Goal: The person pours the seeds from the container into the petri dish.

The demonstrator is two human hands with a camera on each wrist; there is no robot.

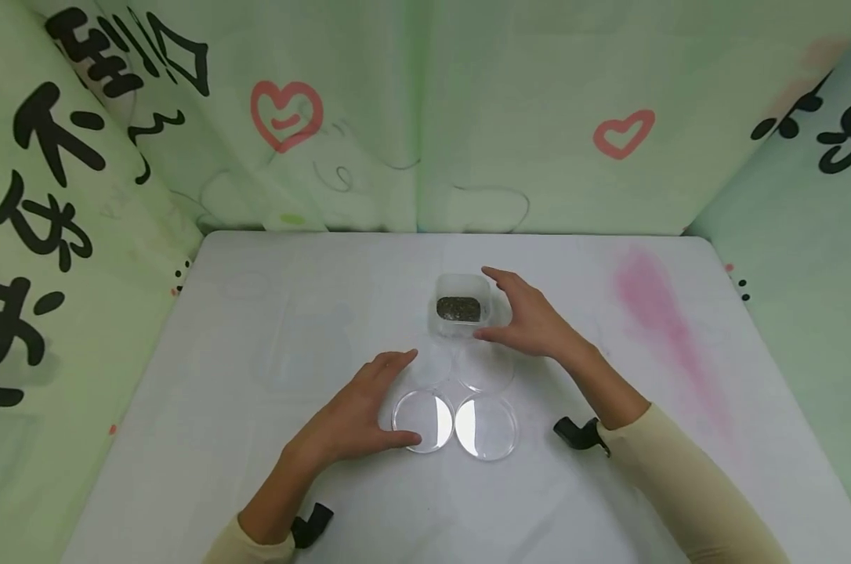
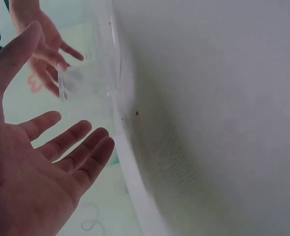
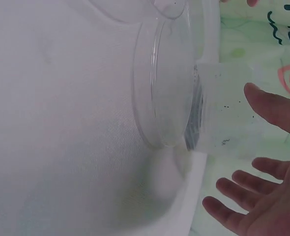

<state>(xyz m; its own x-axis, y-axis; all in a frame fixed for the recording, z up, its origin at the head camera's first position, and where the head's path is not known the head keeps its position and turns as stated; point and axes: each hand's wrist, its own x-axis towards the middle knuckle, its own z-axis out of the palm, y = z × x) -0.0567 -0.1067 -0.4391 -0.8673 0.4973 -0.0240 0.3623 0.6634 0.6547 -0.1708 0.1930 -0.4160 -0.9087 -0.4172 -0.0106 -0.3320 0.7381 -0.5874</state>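
Note:
A small translucent plastic box (image 1: 462,286) with dark, grainy matter (image 1: 458,309) at its bottom stands mid-table. My right hand (image 1: 531,317) is beside the box's right side, thumb and fingers spread and curving toward it without gripping. In front of the box lie several clear round petri dishes, among them a front left dish (image 1: 423,421), a front right dish (image 1: 486,427) and a back right dish (image 1: 485,368). My left hand (image 1: 358,411) is spread at the left of the dishes, its thumb overlapping the front left one. The left wrist view shows the left palm (image 2: 32,172) holding nothing.
A white cloth-covered table (image 1: 313,313) has a pink stain (image 1: 658,313) on its right side. Green curtains (image 1: 510,117) with hearts and black lettering enclose the back and sides. Black wrist mounts (image 1: 579,432) stick out from both sleeves.

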